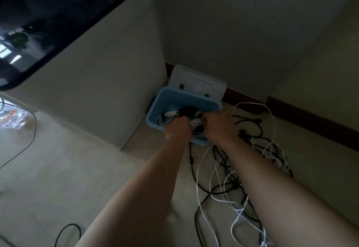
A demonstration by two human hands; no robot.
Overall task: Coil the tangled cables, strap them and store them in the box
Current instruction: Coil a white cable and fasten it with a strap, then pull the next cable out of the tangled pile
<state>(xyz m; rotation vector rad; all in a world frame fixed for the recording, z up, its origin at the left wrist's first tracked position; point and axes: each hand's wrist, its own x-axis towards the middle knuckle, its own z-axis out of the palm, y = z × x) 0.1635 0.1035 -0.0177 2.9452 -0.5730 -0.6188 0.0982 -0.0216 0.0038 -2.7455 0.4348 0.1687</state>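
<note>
The left grip (177, 128) curls round a white coil (168, 117) inside the blue box (186, 96), which sits tight in the corner. The right grip (217, 124) reaches in beside it; I can't tell if it holds anything. Tangled cables (242, 169) crowd the floor (58, 169) just beside the box.

Box (184, 99): sitting on floor (77, 169)
Lid (198, 80): leaning behind box
Coiled cables (169, 116): lying in box
Tangled cables (242, 169): lying right of box

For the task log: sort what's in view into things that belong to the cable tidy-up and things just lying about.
Belongs to the job: blue box; clear lid; white coil in the left hand; black coil inside the box; right hand at the box; tangled cables on the floor.

Lying about: dark glossy panel; thin black cable at far left; clear plastic wrapping.
</note>
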